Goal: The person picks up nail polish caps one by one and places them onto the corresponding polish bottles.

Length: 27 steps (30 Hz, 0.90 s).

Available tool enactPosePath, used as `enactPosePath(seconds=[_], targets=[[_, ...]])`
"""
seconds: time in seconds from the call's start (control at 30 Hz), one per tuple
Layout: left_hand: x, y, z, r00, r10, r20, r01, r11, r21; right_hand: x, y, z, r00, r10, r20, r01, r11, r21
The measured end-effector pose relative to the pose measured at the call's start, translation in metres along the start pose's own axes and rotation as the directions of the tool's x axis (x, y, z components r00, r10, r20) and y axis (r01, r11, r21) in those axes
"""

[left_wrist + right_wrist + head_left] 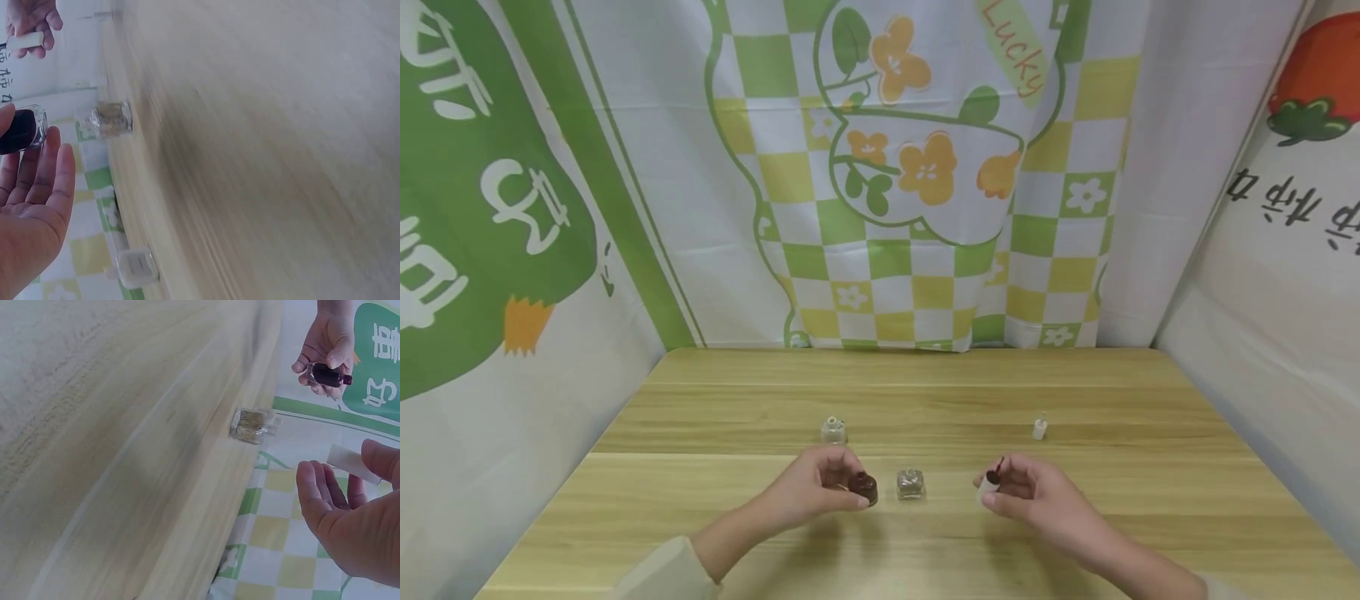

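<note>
Between thumb and fingers, my left hand (816,490) pinches a small glass nail polish bottle (326,375) of dark red polish, its neck uncapped. My right hand (1041,493) holds a white nail polish cap (351,461) whose dark, polish-coated brush points up in the head view. Both hands are raised over the table. A glass bottle with glittery contents (911,484) stands on the wood between them, also uncapped. Beyond the left hand is a bottle of pale or clear polish (136,267), open at the neck.
Another white cap (1040,429) stands on the table at the back right, its thin brush pointing up. The wooden table (925,400) meets a patterned cloth (880,275) at its back edge, and printed cloths hang on both sides.
</note>
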State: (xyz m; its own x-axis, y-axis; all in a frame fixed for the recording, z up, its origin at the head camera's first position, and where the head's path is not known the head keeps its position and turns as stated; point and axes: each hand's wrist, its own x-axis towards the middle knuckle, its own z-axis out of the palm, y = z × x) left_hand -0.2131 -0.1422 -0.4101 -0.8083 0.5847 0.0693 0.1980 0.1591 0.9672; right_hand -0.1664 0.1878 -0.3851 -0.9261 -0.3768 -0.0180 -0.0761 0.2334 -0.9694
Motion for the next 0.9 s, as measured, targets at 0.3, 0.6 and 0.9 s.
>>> enactPosePath(seconds=[0.3, 0.6, 0.9], targets=[[0.003, 0.008, 0.011, 1.000, 0.024, 0.016, -0.023, 0.998, -0.051, -0.001, -0.007, 0.000, 0.999, -0.009, 0.034, 0.009, 1.000, 0.019], [0.006, 0.011, 0.021, 0.998, 0.046, 0.035, -0.043, 0.996, -0.083, -0.001, -0.006, 0.002, 0.998, -0.043, 0.034, 0.041, 0.998, 0.057], [0.011, 0.013, 0.027, 0.997, 0.071, 0.032, -0.067, 0.993, -0.097, -0.001, -0.004, 0.002, 0.999, -0.041, 0.020, 0.040, 0.997, 0.073]])
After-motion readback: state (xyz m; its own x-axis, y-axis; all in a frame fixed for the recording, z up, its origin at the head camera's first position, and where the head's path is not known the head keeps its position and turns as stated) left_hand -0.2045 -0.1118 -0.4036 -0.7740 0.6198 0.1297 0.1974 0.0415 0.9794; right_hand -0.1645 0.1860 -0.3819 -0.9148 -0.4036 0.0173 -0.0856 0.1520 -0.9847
